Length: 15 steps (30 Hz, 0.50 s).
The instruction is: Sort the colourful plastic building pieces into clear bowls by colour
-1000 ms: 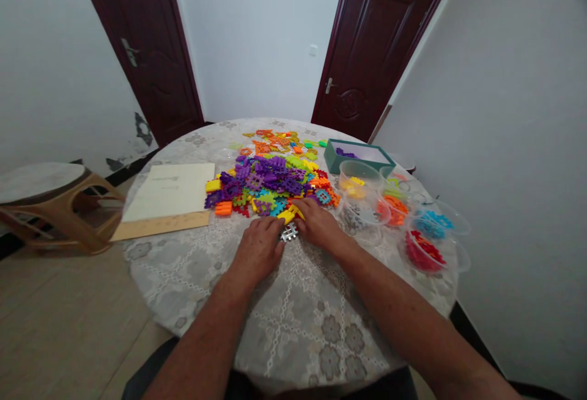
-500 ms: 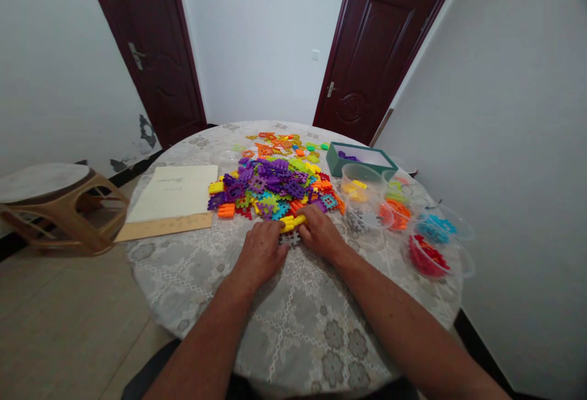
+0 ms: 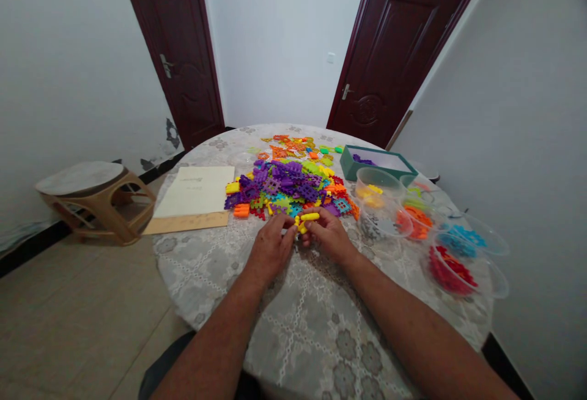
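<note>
Between my two hands are small yellow plastic building pieces [image 3: 310,217], one of them lying crosswise on top. My left hand [image 3: 274,246] pinches their left side with thumb and fingers. My right hand [image 3: 331,236] is closed around the right side, its fingertips partly covering the yellow plastic. Just beyond both hands lies a heap of interlocking building pieces [image 3: 288,185], mostly purple, with green, blue, orange and red among them. Whatever is under the yellow pieces is mostly hidden by my fingers.
Clear plastic tubs [image 3: 380,185] with pieces sorted by colour stand at the right, near a green box [image 3: 351,169] holding purple ones. Flat orange shapes [image 3: 287,148] lie behind the heap. Paper [image 3: 202,189] and a wooden strip [image 3: 188,222] are at left, a stool [image 3: 103,198] beyond.
The yellow pieces, lined up in a row before, are now tilted and apart in my fingers. The grey piece below them has gone mostly out of sight. The view has swung slightly left.
</note>
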{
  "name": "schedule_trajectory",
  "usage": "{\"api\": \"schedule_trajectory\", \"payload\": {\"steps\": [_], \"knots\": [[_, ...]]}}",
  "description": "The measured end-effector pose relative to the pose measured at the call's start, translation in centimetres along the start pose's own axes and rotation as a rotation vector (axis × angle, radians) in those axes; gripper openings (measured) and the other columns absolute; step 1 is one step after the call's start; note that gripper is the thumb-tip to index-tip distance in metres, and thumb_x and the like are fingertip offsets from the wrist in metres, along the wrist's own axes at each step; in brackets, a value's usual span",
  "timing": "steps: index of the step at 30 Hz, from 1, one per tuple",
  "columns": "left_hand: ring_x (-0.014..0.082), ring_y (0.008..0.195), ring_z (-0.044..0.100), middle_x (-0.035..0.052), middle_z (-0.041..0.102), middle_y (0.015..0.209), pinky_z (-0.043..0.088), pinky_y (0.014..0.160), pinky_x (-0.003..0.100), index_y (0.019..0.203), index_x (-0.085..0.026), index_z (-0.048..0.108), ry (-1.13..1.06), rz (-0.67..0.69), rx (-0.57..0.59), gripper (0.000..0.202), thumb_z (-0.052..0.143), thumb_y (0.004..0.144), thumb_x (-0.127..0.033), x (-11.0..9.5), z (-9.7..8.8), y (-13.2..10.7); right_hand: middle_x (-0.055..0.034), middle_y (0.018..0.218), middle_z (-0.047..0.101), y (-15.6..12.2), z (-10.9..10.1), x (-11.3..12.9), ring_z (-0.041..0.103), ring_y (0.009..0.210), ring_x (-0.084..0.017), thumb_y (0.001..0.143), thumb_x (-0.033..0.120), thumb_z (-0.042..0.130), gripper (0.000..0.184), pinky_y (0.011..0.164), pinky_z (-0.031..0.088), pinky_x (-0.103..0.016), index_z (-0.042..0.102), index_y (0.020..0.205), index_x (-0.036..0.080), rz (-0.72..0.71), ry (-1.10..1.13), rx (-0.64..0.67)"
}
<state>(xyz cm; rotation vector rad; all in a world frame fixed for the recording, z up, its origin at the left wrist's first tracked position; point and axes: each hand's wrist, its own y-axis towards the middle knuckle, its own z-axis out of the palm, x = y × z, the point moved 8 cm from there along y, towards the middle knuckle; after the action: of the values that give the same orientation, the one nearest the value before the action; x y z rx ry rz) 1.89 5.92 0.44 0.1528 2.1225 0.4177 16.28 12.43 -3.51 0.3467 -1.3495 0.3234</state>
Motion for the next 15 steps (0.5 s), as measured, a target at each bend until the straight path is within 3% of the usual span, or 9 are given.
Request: {"api": "schedule_trajectory", "payload": {"steps": [3,8,11,15], "knots": [[0.0200,0.098,0.069,0.0052,0.073,0.106,0.055,0.087,0.034,0.105,-0.022,0.066,-0.156,-0.083,-0.023,0.017,0.059,0.098,-0.035,0.2,-0.1,-0.1,-0.0019,0.101,0.074,0.0,0.5,0.4,0.069,0.066,-0.014,0.077,0.036,0.085,0.040,0.060,0.060,-0.030,0.066,0.110,0.024,0.017,0.165,-0.019],[0.0224,0.109,0.070,0.0060,0.073,0.117,0.058,0.086,0.033,0.111,-0.023,0.067,-0.391,-0.207,-0.049,0.033,0.078,0.082,-0.034,1.1,0.2,-0.1,-0.0008,0.097,0.074,-0.3,1.1,0.7,0.069,0.070,-0.015,0.073,0.037,0.089,0.042,0.058,0.059,-0.027,0.066,0.105,0.024,0.031,0.244,-0.050],[0.0225,0.104,0.071,0.0072,0.074,0.112,0.058,0.088,0.035,0.112,-0.020,0.066,-0.562,-0.287,-0.046,0.041,0.083,0.078,-0.035,2.1,0.6,0.0,-0.0001,0.093,0.073,-0.4,1.2,0.7,0.067,0.067,-0.014,0.074,0.038,0.088,0.040,0.060,0.059,-0.028,0.066,0.104,0.023,0.029,0.215,-0.019],[0.0180,0.086,0.072,0.0079,0.075,0.106,0.058,0.078,0.032,0.116,-0.017,0.065,-0.836,-0.447,0.019,0.049,0.086,0.076,-0.037,2.7,1.4,-0.4,-0.0003,0.093,0.073,-0.6,1.4,1.0,0.066,0.064,-0.013,0.081,0.039,0.083,0.035,0.061,0.057,-0.029,0.069,0.108,0.023,-0.038,0.048,0.024]]}}
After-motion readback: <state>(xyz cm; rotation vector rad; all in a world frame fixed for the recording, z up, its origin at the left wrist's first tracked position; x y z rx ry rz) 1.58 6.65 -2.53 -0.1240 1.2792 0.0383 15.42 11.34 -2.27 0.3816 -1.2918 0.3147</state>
